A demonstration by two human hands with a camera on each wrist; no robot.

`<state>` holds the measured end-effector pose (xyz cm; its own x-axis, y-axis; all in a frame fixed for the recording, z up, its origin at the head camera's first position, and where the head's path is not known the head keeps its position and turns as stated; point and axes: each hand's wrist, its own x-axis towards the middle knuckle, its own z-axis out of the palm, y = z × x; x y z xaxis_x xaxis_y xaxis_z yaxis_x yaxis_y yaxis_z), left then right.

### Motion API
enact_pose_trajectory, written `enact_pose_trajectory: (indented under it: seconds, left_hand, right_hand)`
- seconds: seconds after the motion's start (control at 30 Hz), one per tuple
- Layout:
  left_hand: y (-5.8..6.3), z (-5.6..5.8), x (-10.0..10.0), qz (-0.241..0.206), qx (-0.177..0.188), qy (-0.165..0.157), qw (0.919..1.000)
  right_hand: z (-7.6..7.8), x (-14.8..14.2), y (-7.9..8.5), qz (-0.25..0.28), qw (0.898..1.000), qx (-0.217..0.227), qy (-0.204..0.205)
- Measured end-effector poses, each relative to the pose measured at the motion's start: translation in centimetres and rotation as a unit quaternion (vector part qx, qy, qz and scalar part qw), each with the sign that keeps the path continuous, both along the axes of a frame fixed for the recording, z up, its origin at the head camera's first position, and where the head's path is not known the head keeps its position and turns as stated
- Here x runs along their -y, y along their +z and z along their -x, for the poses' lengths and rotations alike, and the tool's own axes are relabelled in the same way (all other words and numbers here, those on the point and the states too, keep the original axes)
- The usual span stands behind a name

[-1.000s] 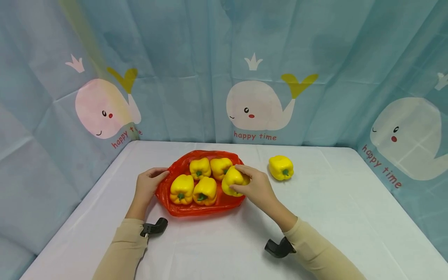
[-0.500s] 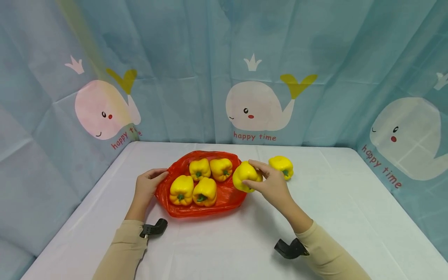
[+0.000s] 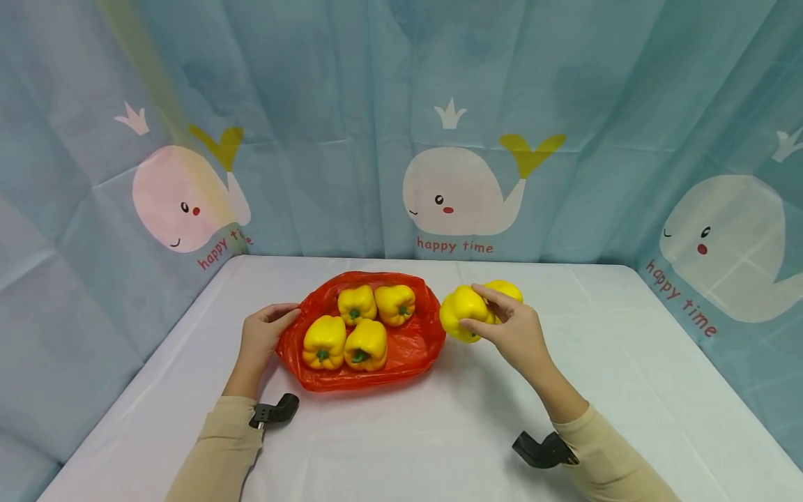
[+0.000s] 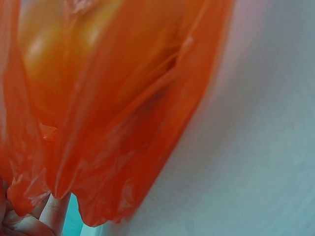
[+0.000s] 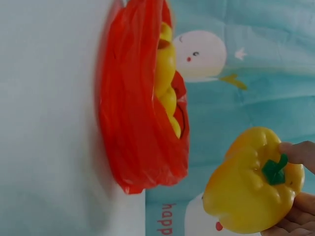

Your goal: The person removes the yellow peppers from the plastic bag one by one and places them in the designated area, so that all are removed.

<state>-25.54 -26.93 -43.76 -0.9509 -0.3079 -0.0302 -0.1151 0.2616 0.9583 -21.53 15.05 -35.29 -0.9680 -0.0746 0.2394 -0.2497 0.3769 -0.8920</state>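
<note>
Right hand (image 3: 511,333): pinching yellow pepper (image 3: 461,311) in the air, left of its palm | pepper: just right of red bag (image 3: 404,358) (another pepper (image 3: 507,288) sits behind) | left hand (image 3: 262,330): pinching bag's far-left edge

Beige sleeves (image 3: 216,446), black wrist cameras (image 3: 541,450) (bent, stubby)

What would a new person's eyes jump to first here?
Probably the bright red bag on the white table, with four yellow peppers inside. Next to it, the right hand holds a fifth pepper, partly hiding a sixth pepper behind it. Big smiling whales decorate the blue curtain around the table.
</note>
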Motion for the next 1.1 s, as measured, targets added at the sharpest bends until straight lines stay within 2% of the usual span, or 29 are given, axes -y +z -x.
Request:
enact_pose_trajectory:
  seconds: [0.4,0.67,0.9,1.1]
  left_hand:
    - [0.1,-0.2,-0.1,0.006,0.003,0.000,1.0000]
    - [-0.1,-0.1,-0.1,0.004,0.001,-0.001,1.0000]
    - [-0.2,-0.1,-0.1,0.005,0.003,0.001,1.0000]
    - [-0.2,-0.1,-0.1,0.005,-0.004,0.004,1.0000]
  right_hand:
    - [0.1,-2.8,0.7,0.031,0.998,-0.045,-0.007]
    - [0.2,-4.6,0.7,0.002,0.998,-0.056,-0.022]
    - [0.4,-6.0,0.5,-0.018,0.996,-0.081,-0.037]
    - [0.7,-7.0,0.3,-0.018,0.996,-0.078,-0.042]
